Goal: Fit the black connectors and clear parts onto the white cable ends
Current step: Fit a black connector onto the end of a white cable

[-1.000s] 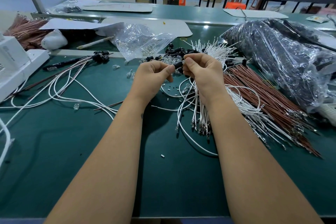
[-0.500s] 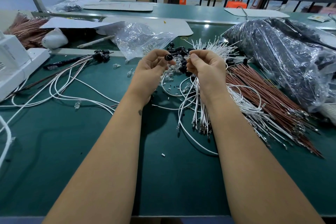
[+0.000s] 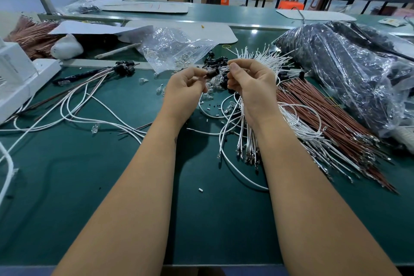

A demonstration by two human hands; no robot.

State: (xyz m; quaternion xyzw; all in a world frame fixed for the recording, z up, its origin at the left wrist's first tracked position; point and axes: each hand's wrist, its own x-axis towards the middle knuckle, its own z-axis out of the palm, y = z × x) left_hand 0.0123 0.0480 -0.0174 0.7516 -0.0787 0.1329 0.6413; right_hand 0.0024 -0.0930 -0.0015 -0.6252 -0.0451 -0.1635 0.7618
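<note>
My left hand (image 3: 184,89) pinches a small black connector (image 3: 212,72) between thumb and fingers. My right hand (image 3: 251,84) pinches a clear part (image 3: 224,68) right beside that connector and also grips a bundle of white cables (image 3: 248,141) that hangs down to the mat. The two parts nearly touch at the fingertips. Behind the hands lies a heap of loose black connectors (image 3: 216,60) and clear parts (image 3: 212,94). More white cable ends (image 3: 266,57) fan out behind my right hand.
A clear bag of clear parts (image 3: 172,49) lies behind my left hand. Finished cables with black ends (image 3: 124,69) trail left. Brown wires (image 3: 331,119) and a big plastic bag (image 3: 349,69) fill the right. A white device (image 3: 20,78) sits far left.
My hands came back together after parting. The left hand turned the black connector sideways, and the right hand now brings a clear part up against it.
</note>
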